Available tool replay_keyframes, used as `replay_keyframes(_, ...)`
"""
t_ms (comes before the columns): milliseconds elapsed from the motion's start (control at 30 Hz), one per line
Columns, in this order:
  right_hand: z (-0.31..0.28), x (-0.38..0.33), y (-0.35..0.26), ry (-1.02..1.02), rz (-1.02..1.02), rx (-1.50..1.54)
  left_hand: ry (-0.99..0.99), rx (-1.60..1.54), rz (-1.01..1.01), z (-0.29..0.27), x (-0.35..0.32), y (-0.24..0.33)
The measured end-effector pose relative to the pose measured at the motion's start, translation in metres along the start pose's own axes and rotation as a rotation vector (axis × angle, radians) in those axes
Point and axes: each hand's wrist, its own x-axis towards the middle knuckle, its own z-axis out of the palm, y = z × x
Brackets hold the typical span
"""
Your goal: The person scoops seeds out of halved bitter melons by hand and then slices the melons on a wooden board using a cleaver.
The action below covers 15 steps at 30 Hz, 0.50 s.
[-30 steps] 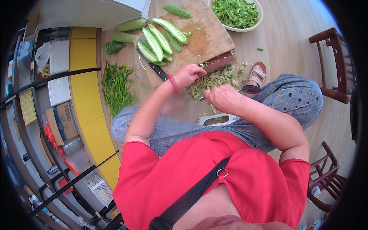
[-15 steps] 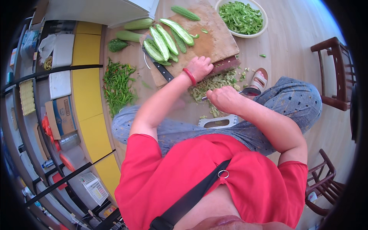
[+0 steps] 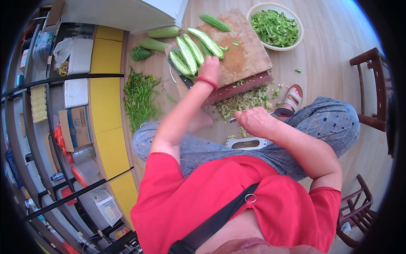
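Note:
My left hand (image 3: 210, 71), with a red bangle at the wrist, has its fingers bent down at the near ends of several halved bitter melons (image 3: 195, 50). Its fingertips are hidden, so whether it grips one is unclear. These pale green, hollow halves lie on a thick wooden cutting board (image 3: 249, 57). Beside them, at the board's left edge, rests a knife with a black handle (image 3: 186, 80). My right hand (image 3: 256, 120) is closed round a metal spoon, its dark, shiny bowl (image 3: 283, 112) sticking out to the right. Scraped pith and seeds (image 3: 245, 101) are heaped on the floor below the board.
A cream bowl (image 3: 301, 36) of sliced green pieces stands at the far right. Green and red chillies (image 3: 139, 99) lie on the left floor, near whole gourds (image 3: 153, 44). Shelves with yellow fronts (image 3: 111, 97) line the left; wooden chairs (image 3: 374, 89) stand right.
My left hand has moved left and away from me, from the board's near edge to the halved bitter melons. My right hand keeps the spoon. The whole view has shifted slightly.

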Motion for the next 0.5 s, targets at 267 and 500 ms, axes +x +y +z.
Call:
replay_keyframes(267,0.002,0.0,0.004,0.057,-0.006,0.009,0.129,-0.178,-0.39,0.024,0.026,-0.007)
replay_keyframes(500,-0.006,-0.005,-0.002,-0.012,-0.005,0.031,0.001,-1.761,-0.696,0.009,-0.021,-0.019)
